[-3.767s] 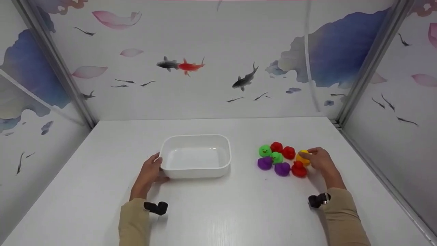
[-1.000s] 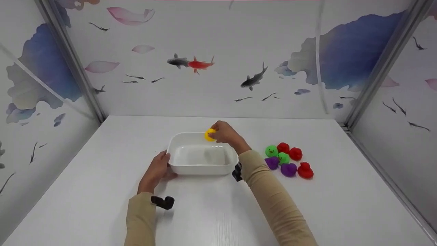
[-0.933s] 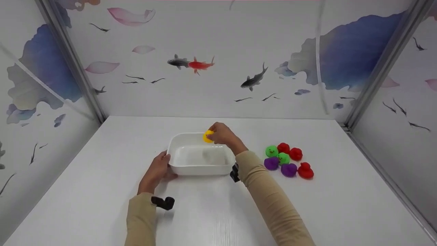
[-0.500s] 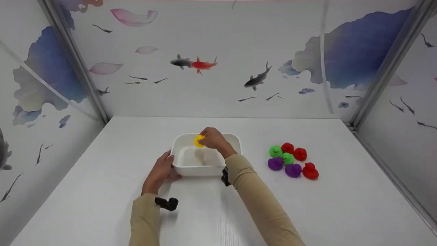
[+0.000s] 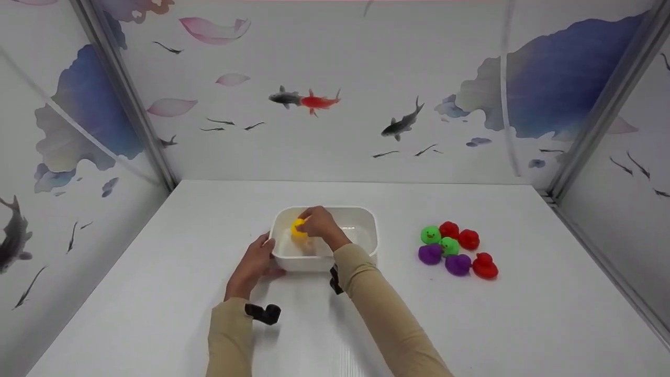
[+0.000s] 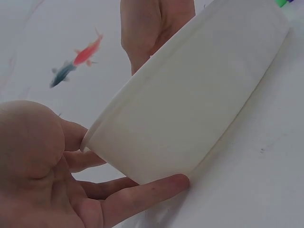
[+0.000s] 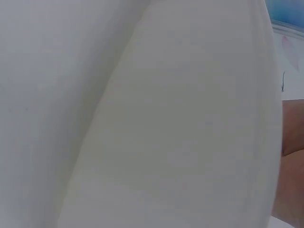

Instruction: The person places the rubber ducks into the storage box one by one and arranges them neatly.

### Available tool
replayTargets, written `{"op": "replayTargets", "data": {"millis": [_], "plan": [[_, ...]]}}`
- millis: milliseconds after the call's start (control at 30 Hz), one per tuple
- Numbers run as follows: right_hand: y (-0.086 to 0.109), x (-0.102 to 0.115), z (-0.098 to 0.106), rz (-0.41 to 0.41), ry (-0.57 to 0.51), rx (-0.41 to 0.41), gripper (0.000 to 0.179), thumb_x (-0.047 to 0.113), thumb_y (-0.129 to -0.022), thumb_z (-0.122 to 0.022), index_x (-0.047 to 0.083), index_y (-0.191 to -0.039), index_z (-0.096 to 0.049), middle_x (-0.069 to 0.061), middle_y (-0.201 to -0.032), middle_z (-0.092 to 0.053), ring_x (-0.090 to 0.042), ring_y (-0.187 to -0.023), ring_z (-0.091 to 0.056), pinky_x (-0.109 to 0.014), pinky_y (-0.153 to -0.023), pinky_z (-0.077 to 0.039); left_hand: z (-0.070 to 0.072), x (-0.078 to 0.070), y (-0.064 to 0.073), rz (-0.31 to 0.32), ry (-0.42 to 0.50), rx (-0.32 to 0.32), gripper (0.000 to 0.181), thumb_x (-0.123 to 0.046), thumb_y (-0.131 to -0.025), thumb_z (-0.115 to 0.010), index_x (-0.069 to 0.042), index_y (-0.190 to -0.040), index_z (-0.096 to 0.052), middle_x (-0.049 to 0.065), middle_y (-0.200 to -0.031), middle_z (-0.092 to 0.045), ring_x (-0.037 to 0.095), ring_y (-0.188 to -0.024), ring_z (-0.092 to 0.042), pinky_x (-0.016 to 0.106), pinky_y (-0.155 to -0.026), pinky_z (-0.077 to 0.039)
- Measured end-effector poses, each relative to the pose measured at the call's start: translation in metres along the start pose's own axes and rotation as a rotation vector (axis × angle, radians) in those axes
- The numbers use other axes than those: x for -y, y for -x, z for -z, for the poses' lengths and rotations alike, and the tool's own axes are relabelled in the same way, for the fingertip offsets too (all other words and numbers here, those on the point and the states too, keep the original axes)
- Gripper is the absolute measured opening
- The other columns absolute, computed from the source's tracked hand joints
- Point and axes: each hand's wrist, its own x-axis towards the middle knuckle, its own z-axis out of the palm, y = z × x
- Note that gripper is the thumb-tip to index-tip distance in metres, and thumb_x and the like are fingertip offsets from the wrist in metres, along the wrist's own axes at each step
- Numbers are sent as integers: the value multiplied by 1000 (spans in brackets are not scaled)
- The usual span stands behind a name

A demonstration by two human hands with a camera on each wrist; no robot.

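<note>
1. Back wall: white panel with printed fish, petals and blue washes. We see it rising behind everything else.
2. Table: white, runs up to that wall.
3. Tan sleeves on both arms: left sleeve nearly straight ahead, right sleeve angled in toward the middle.
4. White basin: rectangular, rounded corners, sitting on the table. Its outer wall fills most of our right wrist view.
5. Left hand: holding the basin's left end, thumb up at the rim, fingers spread along the outside and low edge. Partly open, wrapped round the corner.
6. Right hand: over the basin's interior, fingers closed in a pinch on the yellow duck.
7. Black wrist mounts, one per cuff: left mount, right mount.
8. Loose ducks, bunched right of the basin: three red ducks, two green ducks, two purple ducks.
9. Yellow duck's position: inside the basin, toward the left end. We can't tell if it touches the floor.
</note>
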Motion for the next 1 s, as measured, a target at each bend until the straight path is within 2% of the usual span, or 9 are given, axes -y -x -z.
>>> {"op": "replayTargets", "data": {"millis": [100,267,500,567,667,833,1000], "plan": [[-1,0,-6,-4,8,-3,30,9,-88,-74,-1,-117,-71,-17,-121,-70,-19,-88,-60,-28,-83,-60,0,-1,1,9,-29,9,54,-31,-110,-31,-14,-160,-22,21,-157,-41,33,-138,-49,43,-101,-56],[-1,-2,-13,11,27,-20,30,6,-88,-73,-3,-116,-71,-17,-121,-70,-24,-97,-61,-35,-94,-58,1,-2,3,6,-55,8,53,-31,-110,-31,-13,-160,-24,21,-155,-43,33,-136,-50,45,-106,-53],[-4,-3,-16,33,46,-11,32,6,-88,-72,-4,-118,-70,-18,-123,-69,-30,-108,-63,-38,-98,-56,3,-1,3,-19,27,30,52,-28,-110,-32,-9,-158,-28,25,-152,-45,37,-138,-48,44,-97,-58],[-5,-4,-14,44,47,-12,32,6,-88,-72,-4,-119,-70,-18,-124,-69,-31,-110,-64,-38,-98,-57,2,-1,3,-40,42,41,51,-27,-110,-32,-7,-157,-28,27,-150,-46,38,-137,-48,44,-96,-59],[-6,-6,-12,47,54,2,34,8,-89,-72,-3,-121,-69,-18,-126,-68,-31,-112,-64,-38,-98,-56,2,-1,3,-40,43,43,51,-27,-110,-33,-7,-157,-29,27,-150,-46,37,-136,-49,43,-95,-59],[-6,-9,-4,58,81,16,38,12,-91,-73,-2,-125,-66,-17,-131,-66,-32,-119,-61,-39,-104,-53,2,-1,2,-18,48,44,52,-28,-110,-32,-8,-158,-26,26,-152,-44,36,-135,-50,44,-97,-59],[-1,-9,13,57,53,25,38,14,-93,-71,0,-128,-65,-19,-134,-64,-32,-125,-58,-41,-108,-51,4,-3,-1,1,32,35,53,-31,-111,-31,-10,-159,-25,24,-151,-46,34,-134,-51,44,-98,-58]]}}
